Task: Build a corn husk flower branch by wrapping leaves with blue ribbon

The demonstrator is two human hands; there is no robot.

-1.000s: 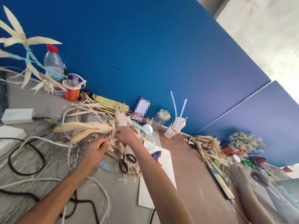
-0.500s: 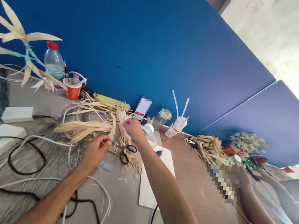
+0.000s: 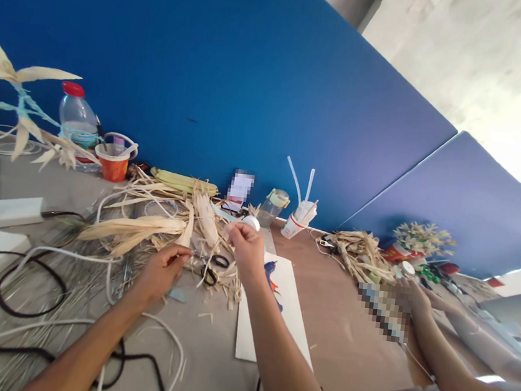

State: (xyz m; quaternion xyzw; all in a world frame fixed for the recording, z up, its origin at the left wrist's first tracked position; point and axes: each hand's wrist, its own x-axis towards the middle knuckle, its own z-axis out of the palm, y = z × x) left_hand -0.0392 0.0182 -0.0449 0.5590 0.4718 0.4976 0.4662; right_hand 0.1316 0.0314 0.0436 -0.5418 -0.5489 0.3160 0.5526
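Observation:
Dried corn husks (image 3: 144, 227) lie heaped on the grey table. My left hand (image 3: 168, 268) is pinched closed at the near edge of the heap, by the tip of a pale husk strip; what it grips is too small to make out. My right hand (image 3: 246, 244) is also closed, fingertips together, beside a white round object (image 3: 252, 222); anything between its fingers is hidden. Black-handled scissors (image 3: 210, 271) lie between my two hands. A white sheet (image 3: 274, 322) with a blue and orange figure (image 3: 271, 278) is partly under my right forearm.
White and black cables (image 3: 148, 358) and thin wires cross the near left. Behind stand a red-capped bottle (image 3: 79, 115), a red cup (image 3: 114, 166), a clear jar (image 3: 272, 208) and a cup with straws (image 3: 296, 221). Another person's arm (image 3: 440, 354) is at the right.
My right hand has moved right, away from the husks, uncovering the figure on the sheet. My left hand stays near the husk tip. The view has shifted slightly.

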